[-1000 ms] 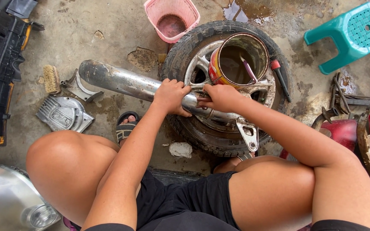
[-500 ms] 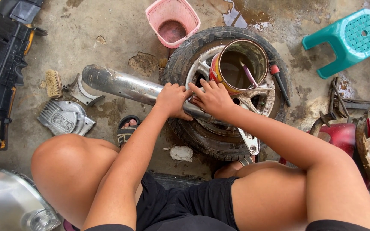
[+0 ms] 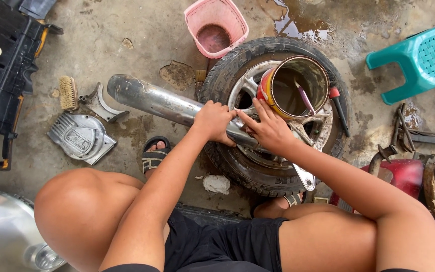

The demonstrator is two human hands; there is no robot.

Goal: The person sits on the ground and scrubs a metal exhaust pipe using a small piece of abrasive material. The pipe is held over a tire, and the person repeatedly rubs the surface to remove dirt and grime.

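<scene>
A long chrome exhaust pipe lies across a black motorcycle wheel flat on the concrete. My left hand is closed around the pipe where it crosses the tyre. My right hand lies on the pipe just to the right, fingers spread and pressing on it. A round metal can with brownish liquid and a pink-handled brush stands on the wheel's hub, right behind my right hand.
A pink basket stands behind the wheel, a teal plastic stool at the right. A scrub brush, metal bracket and grey engine cover lie at the left. Red motorcycle parts are at the right, a white rag by my foot.
My right hand has opened from a closed grip to spread fingers on the pipe. The left hand stays on the pipe. The view shifted slightly.
</scene>
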